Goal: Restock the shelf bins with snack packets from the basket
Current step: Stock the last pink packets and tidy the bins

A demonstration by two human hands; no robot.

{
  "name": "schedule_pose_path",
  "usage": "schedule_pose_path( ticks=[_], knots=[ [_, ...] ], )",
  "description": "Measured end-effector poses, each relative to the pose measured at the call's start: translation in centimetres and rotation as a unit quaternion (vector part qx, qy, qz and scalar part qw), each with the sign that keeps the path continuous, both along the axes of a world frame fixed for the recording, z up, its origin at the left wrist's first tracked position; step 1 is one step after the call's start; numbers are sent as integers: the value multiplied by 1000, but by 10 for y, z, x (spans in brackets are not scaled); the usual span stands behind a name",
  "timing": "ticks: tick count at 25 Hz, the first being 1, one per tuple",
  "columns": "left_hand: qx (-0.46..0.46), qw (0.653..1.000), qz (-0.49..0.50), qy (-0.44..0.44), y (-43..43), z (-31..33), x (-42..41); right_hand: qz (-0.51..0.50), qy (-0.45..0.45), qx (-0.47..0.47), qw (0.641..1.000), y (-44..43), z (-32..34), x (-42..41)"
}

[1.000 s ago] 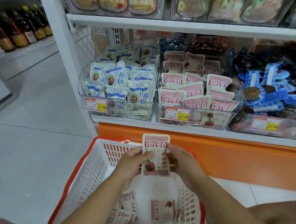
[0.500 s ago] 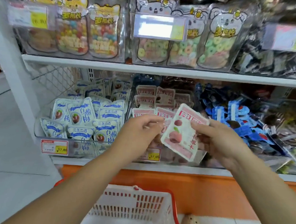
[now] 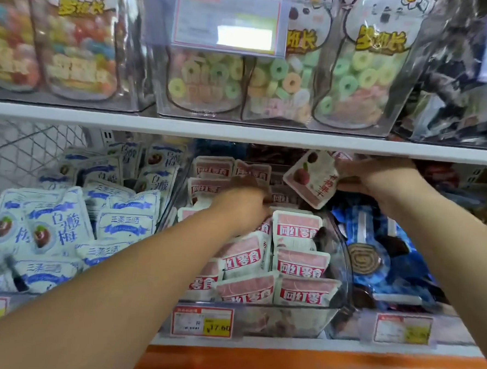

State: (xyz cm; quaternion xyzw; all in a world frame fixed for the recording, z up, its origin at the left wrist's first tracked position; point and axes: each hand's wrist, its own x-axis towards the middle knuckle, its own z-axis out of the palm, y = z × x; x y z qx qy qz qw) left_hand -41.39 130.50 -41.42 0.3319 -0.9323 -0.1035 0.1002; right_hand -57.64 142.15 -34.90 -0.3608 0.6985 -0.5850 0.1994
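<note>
Packet (image 3: 311,178) had been lifted to the rear of the middle bin (image 3: 257,310), pinched by right hand (image 3: 379,181); left hand (image 3: 243,210) among stock (image 3: 296,230), grip indiscernible. Placement imminent.

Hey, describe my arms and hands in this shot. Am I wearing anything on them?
Nothing worn shows. Both forearms are bare up to the frame edge, with no sleeves. The left hand and right hand have no gloves, and neither wrist carries a watch or band. The fingers are blurred, so rings cannot be ruled out.
</note>
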Motion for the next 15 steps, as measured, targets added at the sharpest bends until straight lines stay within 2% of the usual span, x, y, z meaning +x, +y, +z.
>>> schedule_pose_path(
  ticks=[2,8,12,15],
  knots=[
    [0,1000,-11,16,-7,-1,-10,5,34,34,999,-13,3,-1],
    [-43,998,-10,34,-19,-3,-30,66,71,47,994,-46,0,-20],
    [27,999,-37,22,-21,2,-29,93,118,70,986,-62,-1,-36],
    [70,995,-32,64,-20,3,-20,112,134,102,979,-74,-4,-46]
  ],
)
